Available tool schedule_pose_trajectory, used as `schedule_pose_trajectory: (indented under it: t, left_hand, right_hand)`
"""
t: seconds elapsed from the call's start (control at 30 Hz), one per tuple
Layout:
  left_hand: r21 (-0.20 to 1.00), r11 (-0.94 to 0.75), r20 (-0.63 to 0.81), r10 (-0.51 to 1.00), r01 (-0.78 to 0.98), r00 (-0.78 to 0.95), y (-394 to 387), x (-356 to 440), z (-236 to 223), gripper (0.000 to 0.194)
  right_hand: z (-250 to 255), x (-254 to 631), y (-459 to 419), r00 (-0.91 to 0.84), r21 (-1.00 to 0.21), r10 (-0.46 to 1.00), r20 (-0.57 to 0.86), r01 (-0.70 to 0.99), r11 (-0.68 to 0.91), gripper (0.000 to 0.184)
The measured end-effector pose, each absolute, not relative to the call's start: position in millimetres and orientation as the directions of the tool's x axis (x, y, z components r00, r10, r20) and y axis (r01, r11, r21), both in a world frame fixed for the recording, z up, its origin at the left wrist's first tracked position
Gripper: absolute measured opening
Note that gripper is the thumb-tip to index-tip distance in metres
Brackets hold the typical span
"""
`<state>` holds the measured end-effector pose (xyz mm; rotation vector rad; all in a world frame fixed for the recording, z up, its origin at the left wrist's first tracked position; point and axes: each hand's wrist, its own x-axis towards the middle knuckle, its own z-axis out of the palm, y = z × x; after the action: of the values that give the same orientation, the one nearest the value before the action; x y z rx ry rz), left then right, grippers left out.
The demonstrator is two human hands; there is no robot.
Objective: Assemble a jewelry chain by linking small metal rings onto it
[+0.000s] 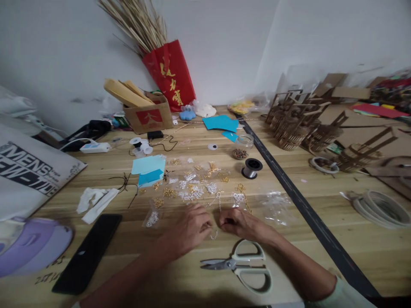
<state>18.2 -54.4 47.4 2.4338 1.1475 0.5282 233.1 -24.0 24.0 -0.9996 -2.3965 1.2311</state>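
Observation:
My left hand (194, 226) is closed in a pinch above the table's near middle, with a short length of thin silver chain (214, 235) showing just below its fingertips. Close beside it, my right hand (239, 221) is also pinched. Another strand of chain (220, 201), with a small ring at its top, runs down to the right fingers. What lies exactly between the fingertips is too small to make out. Scissors (234, 264) with pale handles lie below the right hand. A gold chain (247, 203) and a small bag of white rings (238, 198) sit just beyond it.
Small bags of gold and silver findings (192, 188) spread beyond my hands. A wire spool (252, 168), a bead dish (240, 153) and clear bags (276, 207) stand rightward. A black phone (88, 252) lies left. Bamboo baskets (290, 124) crowd the back right, past a dark strip (289, 188).

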Motion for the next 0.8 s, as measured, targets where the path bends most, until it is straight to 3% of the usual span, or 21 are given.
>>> schedule_pose_trajectory:
  t: [0.23, 0.8]
  left_hand:
    - [0.344, -0.561, 0.147, 0.824, 0.753, 0.547, -71, 38, 12, 0.013]
    - [0.319, -0.661, 0.226, 0.749, 0.679, 0.623, -76, 35, 4, 0.015]
  right_hand:
    - [25, 232, -24, -0.693, -0.794, 0.715, -0.091, 0.484, 0.368, 0.015]
    - [30, 248, -9, -0.585, -0.877, 0.811, -0.001, 0.390, 0.280, 0.012]
